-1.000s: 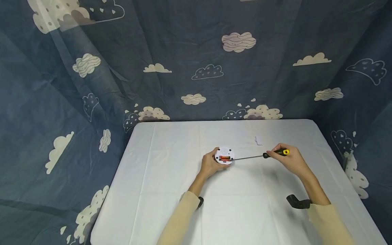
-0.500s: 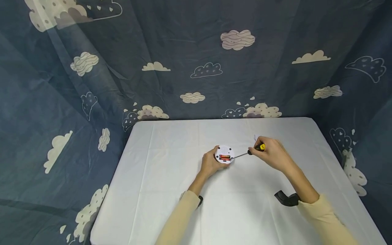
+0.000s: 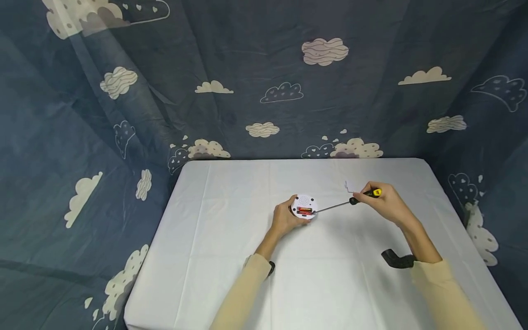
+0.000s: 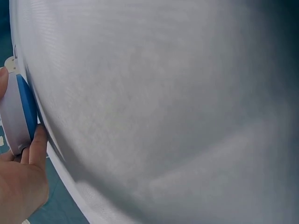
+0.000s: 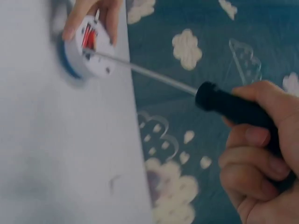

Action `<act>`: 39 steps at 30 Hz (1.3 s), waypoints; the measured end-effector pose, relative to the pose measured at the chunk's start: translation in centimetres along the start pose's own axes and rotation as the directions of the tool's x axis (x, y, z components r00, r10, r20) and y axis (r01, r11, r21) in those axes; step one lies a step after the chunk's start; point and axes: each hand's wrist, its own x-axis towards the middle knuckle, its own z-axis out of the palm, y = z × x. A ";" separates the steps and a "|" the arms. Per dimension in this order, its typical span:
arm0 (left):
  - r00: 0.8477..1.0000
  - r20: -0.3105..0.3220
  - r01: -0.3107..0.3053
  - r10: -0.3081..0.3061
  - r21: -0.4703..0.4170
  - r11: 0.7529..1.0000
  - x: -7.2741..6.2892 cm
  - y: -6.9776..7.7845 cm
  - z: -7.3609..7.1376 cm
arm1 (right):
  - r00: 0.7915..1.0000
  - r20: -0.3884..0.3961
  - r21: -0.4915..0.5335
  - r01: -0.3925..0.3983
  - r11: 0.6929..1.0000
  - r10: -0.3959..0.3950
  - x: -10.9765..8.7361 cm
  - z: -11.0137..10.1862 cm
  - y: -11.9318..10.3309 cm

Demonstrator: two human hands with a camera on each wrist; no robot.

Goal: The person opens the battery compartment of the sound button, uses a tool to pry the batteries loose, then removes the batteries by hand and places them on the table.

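Note:
My left hand (image 3: 284, 220) holds a round white device (image 3: 304, 200) by its edge, its back turned up. Two red batteries (image 3: 304, 211) sit in the uncovered slot on that back, and small dark dots and a patch of tiny holes surround it. In the left wrist view the blue side (image 4: 28, 107) of the device faces the table. A screwdriver (image 5: 159, 79) with a long metal shaft and a black and yellow handle is gripped in my right hand (image 3: 389, 204), fingers curled round the handle. Its tip is at the edge of the battery slot.
A small white piece with a thin dark outline (image 3: 349, 187) lies on the table behind the screwdriver, partly beside my right fingers. The white-covered table (image 3: 231, 284) meets a dark cloud-patterned cloth (image 3: 231, 119) at the back and sides. A black wrist mount (image 3: 398, 260) juts from my right forearm.
My right hand swung left and forward with the screwdriver, then back to the right; the shaft now slants more than at first. My left hand and the device stay nearly in place.

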 end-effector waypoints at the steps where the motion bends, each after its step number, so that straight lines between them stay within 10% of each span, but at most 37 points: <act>1: 1.000 0.003 0.002 -0.002 -0.008 1.000 0.1 0.0 0.0 | 1.000 -0.005 0.013 -0.010 1.000 0.010 0.0 0.0 0.7; 23: 1.000 -0.018 -0.006 0.004 -0.074 0.997 0.5 -0.5 -0.4 | 0.971 -0.002 0.429 -0.216 0.877 0.240 -1.8 3.3 10.3; 39: 0.999 0.027 0.036 -0.032 -0.146 0.989 0.2 -0.4 0.0 | 0.947 0.081 0.656 -0.285 0.699 0.310 -3.9 5.2 12.1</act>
